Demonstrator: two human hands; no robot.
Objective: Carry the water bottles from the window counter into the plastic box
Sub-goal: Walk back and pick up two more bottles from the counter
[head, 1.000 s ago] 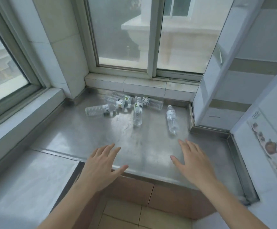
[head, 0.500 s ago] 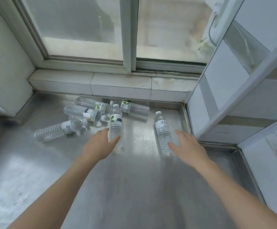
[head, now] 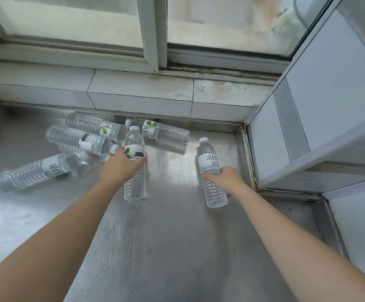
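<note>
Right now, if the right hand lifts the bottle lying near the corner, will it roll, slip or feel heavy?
The bottle looks full of clear water, so probably heavy for its size. It lies on its side on the smooth metal counter, so it may roll if nudged. Its ribbed body should help the right hand keep a grip.
</note>
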